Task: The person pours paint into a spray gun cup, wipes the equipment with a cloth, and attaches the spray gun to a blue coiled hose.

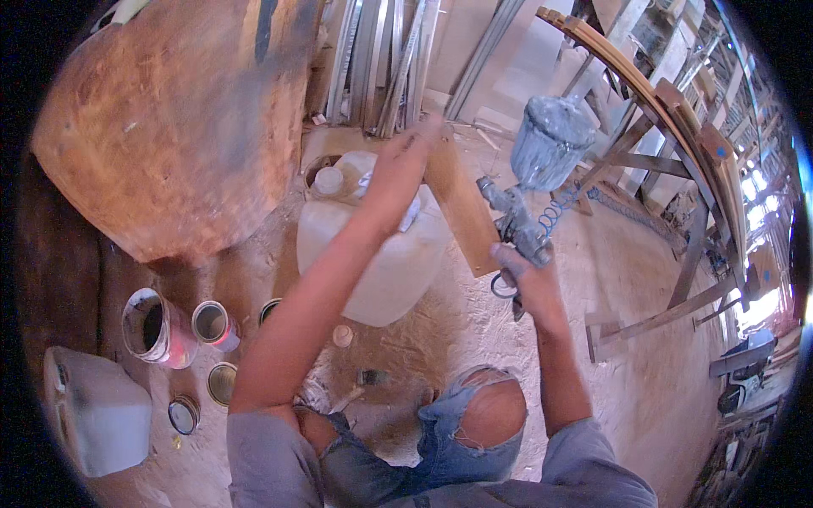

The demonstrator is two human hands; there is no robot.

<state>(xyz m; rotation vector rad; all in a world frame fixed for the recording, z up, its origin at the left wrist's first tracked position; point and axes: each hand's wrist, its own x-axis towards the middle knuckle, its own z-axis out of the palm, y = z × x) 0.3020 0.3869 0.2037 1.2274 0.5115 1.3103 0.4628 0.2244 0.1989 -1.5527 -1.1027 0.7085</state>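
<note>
My right hand grips a spray gun with a grey, paint-stained cup on top and a coiled blue hose. My left hand reaches forward, its fingers blurred at the upper end of a narrow wooden board; I cannot tell whether they hold it. Below that hand stands a translucent plastic jug with a white cap, partly hidden by my left arm. The board leans just behind the gun, to the right of the jug.
A large stained wooden panel fills the upper left. Metal strips lean at the back. Paint pails, open tins and another jug stand at lower left. A curved timber frame occupies the right.
</note>
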